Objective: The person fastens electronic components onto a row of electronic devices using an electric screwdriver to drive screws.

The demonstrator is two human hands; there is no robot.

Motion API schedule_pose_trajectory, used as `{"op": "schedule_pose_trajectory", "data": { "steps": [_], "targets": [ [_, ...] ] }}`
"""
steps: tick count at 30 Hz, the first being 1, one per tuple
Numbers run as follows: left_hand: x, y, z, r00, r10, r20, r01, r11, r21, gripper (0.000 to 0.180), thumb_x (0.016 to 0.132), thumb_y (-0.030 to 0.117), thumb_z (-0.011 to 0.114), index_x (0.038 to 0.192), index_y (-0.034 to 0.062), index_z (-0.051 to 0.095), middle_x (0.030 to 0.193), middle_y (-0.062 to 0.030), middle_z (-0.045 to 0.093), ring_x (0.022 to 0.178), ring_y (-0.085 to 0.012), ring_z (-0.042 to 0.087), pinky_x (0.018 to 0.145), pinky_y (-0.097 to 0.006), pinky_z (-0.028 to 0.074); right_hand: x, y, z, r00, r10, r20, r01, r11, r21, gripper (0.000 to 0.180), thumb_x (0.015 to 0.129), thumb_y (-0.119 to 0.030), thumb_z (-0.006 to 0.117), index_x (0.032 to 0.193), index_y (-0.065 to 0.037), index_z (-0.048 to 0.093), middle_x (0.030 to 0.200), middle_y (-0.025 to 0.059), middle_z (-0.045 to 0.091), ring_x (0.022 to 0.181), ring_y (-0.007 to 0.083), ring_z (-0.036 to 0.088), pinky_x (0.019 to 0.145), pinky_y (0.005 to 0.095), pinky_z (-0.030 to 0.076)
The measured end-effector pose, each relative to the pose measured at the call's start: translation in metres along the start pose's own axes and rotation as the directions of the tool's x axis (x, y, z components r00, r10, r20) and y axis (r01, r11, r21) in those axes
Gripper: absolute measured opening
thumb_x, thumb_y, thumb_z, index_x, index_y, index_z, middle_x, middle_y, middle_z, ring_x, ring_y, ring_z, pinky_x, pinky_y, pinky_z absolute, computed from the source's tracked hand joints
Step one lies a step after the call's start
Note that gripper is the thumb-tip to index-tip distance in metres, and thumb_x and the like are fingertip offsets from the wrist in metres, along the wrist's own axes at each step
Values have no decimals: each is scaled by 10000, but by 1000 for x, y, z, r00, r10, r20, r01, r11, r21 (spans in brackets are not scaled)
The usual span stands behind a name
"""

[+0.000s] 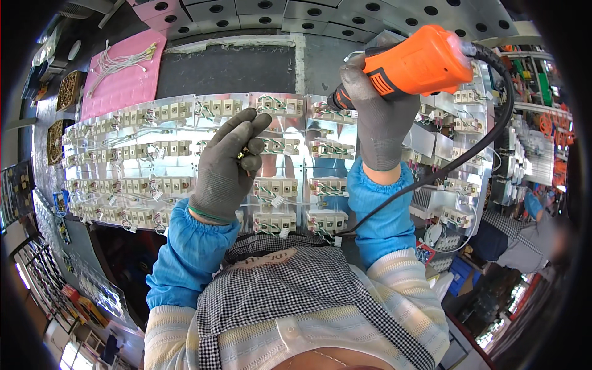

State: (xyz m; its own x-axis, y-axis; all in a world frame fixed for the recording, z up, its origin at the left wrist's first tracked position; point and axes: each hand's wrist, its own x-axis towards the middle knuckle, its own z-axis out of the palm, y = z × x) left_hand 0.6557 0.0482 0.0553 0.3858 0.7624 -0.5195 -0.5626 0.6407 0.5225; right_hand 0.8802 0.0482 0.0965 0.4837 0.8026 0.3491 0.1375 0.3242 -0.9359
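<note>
My right hand (385, 126), in a grey work glove, is wrapped round an orange and black power screwdriver (419, 61). The tool is raised over the far right of the bench, with its black nose toward the left. A thick black cable (487, 139) runs from its rear end. Nearer the middle, my left hand (223, 176) is gloved too, its fingers curled round a few small brass-coloured screws (244, 152). Below both hands lie rows of beige terminal blocks (275, 187) on shiny metal plates (314, 169), with green and white wires at many of them.
A pink sheet (117, 92) with a bundle of white cables (120, 65) lies at the far left, beside trays of small brass parts (69, 91). A dark panel (231, 71) sits behind the rows. At the right, another person (524, 240) is near shelving (536, 148).
</note>
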Motion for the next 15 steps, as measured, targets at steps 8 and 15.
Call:
{"op": "schedule_pose_trajectory", "data": {
  "steps": [8, 15],
  "targets": [
    [-5, -3, -5, 997, -79, -2, 79, 997, -9, 331, 1043, 103, 479, 1352, -13, 486, 1222, -144, 644, 790, -85, 562, 570, -166, 464, 6, 6, -8, 947, 46, 317, -42, 999, -20, 575, 786, -125, 793, 1275, 5, 520, 893, 76, 682, 745, 141, 645, 684, 293, 536],
    [-10, -3, -5, 995, -97, 2, 97, 994, -44, 364, 1040, 110, 486, 1372, -40, 476, 1184, -128, 658, 801, -72, 578, 573, -158, 477, 24, 6, -17, 838, 152, 523, -143, 988, -59, 546, 753, -112, 767, 1247, 0, 562, 954, 106, 691, 811, 174, 665, 754, 330, 547]
  ]
}}
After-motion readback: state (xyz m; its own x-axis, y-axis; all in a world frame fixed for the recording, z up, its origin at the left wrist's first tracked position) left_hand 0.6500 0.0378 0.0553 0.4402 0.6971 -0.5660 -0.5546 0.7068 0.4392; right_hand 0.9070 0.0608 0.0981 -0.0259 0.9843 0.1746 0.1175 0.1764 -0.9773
